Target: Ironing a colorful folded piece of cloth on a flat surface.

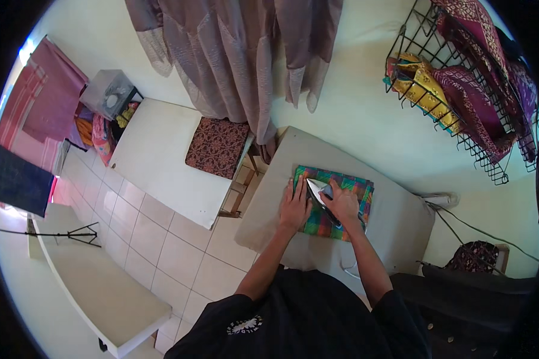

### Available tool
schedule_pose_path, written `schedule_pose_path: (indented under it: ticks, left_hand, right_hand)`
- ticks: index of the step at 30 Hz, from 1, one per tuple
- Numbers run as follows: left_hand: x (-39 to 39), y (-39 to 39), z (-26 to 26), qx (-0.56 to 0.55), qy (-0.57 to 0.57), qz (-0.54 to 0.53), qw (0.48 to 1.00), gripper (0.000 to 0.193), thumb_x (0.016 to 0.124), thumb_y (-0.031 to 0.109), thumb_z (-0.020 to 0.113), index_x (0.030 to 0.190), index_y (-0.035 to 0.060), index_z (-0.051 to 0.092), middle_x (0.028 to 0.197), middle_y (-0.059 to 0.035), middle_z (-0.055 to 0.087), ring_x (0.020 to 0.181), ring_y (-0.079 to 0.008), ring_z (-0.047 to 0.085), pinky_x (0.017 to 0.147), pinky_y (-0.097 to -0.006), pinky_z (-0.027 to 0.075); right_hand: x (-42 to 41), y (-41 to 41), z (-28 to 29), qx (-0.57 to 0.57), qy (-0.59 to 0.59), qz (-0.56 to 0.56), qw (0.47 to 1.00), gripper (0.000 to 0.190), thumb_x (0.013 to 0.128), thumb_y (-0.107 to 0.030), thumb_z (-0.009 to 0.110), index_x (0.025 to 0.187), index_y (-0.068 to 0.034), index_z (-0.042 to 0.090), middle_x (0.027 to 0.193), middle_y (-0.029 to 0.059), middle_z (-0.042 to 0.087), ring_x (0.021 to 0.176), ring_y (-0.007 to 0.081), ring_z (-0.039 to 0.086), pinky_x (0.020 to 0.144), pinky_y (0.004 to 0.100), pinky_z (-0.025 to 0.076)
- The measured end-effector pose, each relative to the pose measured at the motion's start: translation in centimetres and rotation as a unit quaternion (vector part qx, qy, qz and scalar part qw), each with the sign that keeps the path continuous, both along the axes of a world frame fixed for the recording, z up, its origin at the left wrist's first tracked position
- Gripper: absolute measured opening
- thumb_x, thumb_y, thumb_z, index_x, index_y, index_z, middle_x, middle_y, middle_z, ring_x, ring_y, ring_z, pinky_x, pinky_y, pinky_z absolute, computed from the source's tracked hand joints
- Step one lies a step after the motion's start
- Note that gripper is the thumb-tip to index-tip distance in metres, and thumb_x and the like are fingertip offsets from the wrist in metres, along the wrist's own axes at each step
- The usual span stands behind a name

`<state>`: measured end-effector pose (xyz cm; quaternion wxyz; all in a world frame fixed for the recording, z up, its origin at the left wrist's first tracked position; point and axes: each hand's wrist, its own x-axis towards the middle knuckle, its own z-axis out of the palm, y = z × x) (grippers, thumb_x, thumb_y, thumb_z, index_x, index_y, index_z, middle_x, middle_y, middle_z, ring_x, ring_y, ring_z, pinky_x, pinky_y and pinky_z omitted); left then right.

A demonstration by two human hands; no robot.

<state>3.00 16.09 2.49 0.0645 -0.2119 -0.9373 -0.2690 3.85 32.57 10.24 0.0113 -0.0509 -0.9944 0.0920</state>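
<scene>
A folded plaid cloth (328, 175) in green, orange and purple lies on the grey cloth-covered ironing table (292, 148). My right hand (344, 204) grips the handle of an electric clothes iron (318, 186), whose pointed tip faces the far left part of the cloth. The underside of the iron is hidden. Flat on the cloth's left edge, just beside the iron, rests my left hand (295, 206), its fingers pointing away from me and holding nothing. A white cord (351, 272) shows near my right forearm.
Left of the ironing table stands a white table (161, 143) bearing a folded dark floral cloth (217, 147). Mauve garments (233, 58) hang on the wall ahead. A black wire rack (431, 96) with folded fabrics juts out at upper right. Cables (471, 231) run along the right.
</scene>
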Motion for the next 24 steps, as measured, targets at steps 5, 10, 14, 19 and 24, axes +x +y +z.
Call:
schedule_pose_path:
  ticks: [5, 10, 14, 19, 24]
  left_hand:
    - [0.2, 0.1, 0.0, -0.012, 0.000, 0.003, 1.000, 0.069, 0.090, 0.024, 0.054, 0.148, -0.0015, 0.028, 0.157, -0.0143, 0.024, 0.141, -0.0418, 0.025, 0.114, -0.0498, 0.028]
    - [0.4, 0.1, 0.3, -0.009, -0.006, -0.001, 1.000, 0.070, 0.090, 0.023, 0.054, 0.149, -0.0019, 0.026, 0.157, -0.0159, 0.023, 0.142, -0.0420, 0.024, 0.115, -0.0492, 0.026]
    - [0.2, -0.1, 0.6, -0.012, -0.019, 0.005, 1.000, 0.071, 0.090, 0.022, 0.054, 0.148, -0.0043, 0.025, 0.157, -0.0178, 0.021, 0.143, -0.0407, 0.023, 0.116, -0.0488, 0.024]
    - [-0.1, -0.2, 0.5, 0.052, -0.039, -0.003, 0.998, 0.075, 0.086, 0.019, 0.056, 0.147, -0.0094, 0.021, 0.155, -0.0243, 0.020, 0.143, -0.0400, 0.025, 0.117, -0.0472, 0.024]
    - [-0.2, -0.2, 0.0, 0.027, -0.028, 0.003, 0.999, 0.075, 0.085, 0.018, 0.054, 0.147, -0.0084, 0.021, 0.155, -0.0255, 0.022, 0.143, -0.0384, 0.026, 0.118, -0.0438, 0.023]
  right_hand:
    - [0.3, 0.1, -0.6, 0.010, 0.020, -0.010, 1.000, 0.059, 0.080, -0.052, 0.068, 0.123, -0.012, 0.060, 0.073, 0.0202, 0.068, 0.067, 0.0358, 0.069, 0.062, 0.0463, 0.056]
    - [0.5, 0.2, -0.8, 0.006, 0.033, -0.009, 0.999, 0.059, 0.080, -0.053, 0.068, 0.122, -0.012, 0.060, 0.072, 0.0207, 0.068, 0.066, 0.0361, 0.069, 0.062, 0.0466, 0.056]
    - [0.5, 0.1, 0.3, -0.016, 0.004, 0.004, 1.000, 0.056, 0.082, -0.052, 0.067, 0.121, -0.012, 0.061, 0.076, 0.0210, 0.068, 0.070, 0.0373, 0.069, 0.063, 0.0475, 0.055]
    - [-0.8, -0.6, -0.5, -0.014, 0.012, 0.035, 0.999, 0.052, 0.083, -0.051, 0.066, 0.115, -0.011, 0.060, 0.071, 0.0205, 0.067, 0.066, 0.0380, 0.068, 0.061, 0.0483, 0.055]
    - [-3.7, -3.1, 0.0, -0.023, -0.016, -0.041, 0.999, 0.050, 0.086, -0.047, 0.064, 0.119, -0.010, 0.057, 0.081, 0.0216, 0.067, 0.074, 0.0401, 0.068, 0.066, 0.0499, 0.055]
